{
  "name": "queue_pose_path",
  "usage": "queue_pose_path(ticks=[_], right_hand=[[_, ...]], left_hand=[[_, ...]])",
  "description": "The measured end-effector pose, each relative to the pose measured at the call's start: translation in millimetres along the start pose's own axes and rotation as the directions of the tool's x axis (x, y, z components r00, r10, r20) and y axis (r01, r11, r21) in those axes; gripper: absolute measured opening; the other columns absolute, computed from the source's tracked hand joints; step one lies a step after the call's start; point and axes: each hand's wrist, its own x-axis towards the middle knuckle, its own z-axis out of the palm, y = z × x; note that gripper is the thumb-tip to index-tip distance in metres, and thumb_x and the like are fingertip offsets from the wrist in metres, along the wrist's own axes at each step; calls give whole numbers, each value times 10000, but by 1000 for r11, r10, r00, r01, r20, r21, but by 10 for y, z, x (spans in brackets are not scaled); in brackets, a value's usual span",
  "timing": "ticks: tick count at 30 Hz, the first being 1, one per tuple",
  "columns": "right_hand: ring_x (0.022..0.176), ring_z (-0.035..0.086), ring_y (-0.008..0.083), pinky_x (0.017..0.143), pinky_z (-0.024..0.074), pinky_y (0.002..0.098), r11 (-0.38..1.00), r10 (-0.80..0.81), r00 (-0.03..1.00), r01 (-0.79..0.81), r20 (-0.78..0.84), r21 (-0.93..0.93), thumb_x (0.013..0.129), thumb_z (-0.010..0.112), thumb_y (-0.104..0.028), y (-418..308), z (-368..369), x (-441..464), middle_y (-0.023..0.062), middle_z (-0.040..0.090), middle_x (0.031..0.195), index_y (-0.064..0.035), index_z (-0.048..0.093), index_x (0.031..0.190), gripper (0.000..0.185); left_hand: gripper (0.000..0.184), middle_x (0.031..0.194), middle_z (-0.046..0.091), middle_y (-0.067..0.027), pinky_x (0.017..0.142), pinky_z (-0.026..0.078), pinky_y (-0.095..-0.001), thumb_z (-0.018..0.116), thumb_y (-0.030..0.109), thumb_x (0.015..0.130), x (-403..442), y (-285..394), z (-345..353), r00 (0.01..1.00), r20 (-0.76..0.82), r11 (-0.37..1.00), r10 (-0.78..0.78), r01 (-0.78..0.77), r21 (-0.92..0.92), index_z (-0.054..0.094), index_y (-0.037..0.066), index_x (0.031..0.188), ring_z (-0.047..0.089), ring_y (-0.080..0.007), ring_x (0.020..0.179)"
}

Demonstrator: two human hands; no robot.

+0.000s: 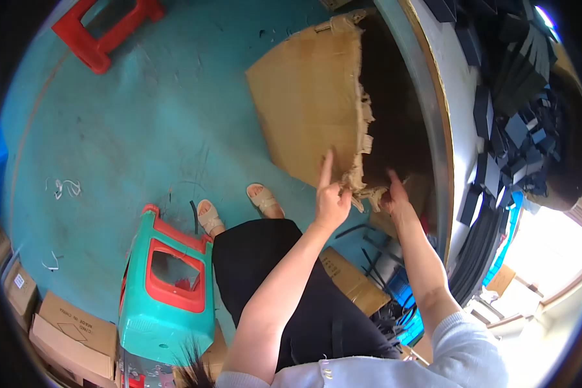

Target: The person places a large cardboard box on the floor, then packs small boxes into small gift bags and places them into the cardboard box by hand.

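A large brown cardboard box with a ragged, torn top edge stands on the floor before me, its inside dark. At the box's near corner, my left hand pinches the torn rim, with the index finger stretched along the outer wall. Just to the right, my right hand is closed on the same frayed rim, where a crumpled torn strip of cardboard lies between the two hands. Some fingertips of the right hand are hidden behind the cardboard.
A worktable edge runs along the box's right side, with dark foam-like blocks piled on it. A green and red plastic stool stands by my legs, a red stool farther off. Cartons sit at lower left.
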Motion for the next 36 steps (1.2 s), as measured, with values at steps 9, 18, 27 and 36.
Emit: queue_pose_path(ticks=[9,18,27,36], right_hand=[[1104,566,310,952,493,489,902,-165,957,245,-239,355,967,395,-152,623,-493,-776,150,554,1228,-22,479,1271,342],[1173,525,308,1012,439,423,830,-255,931,349,-260,436,943,496,-395,201,436,-1077,149,533,1274,1,448,1295,532],[769,610,170,714,525,351,814,-532,846,504,-24,-287,862,566,-124,133,3482,327,93,637,915,-68,561,1029,176],[1281,398,328,1037,376,413,-274,-923,263,63,281,-960,717,662,-255,-2762,5495,2509,197,409,1367,-42,382,1337,713]], left_hand=[[137,1441,373,-201,1109,262,-493,540,1,713,302,-71,1025,970,232,986,70,-32,-164,629,-91,763,254,-493,1339],[217,1189,564,-215,935,437,-454,607,132,796,1187,108,1448,814,557,935,167,49,-352,647,-19,947,520,-419,1093],[306,1140,603,-204,960,421,-429,616,147,816,1050,-490,-1524,945,-174,841,-276,326,431,622,-6,1081,537,-364,1112],[201,1077,604,-133,910,463,-303,488,-44,881,1053,-782,-2418,679,-582,840,-447,543,-11,601,-66,1046,599,-220,1002]])
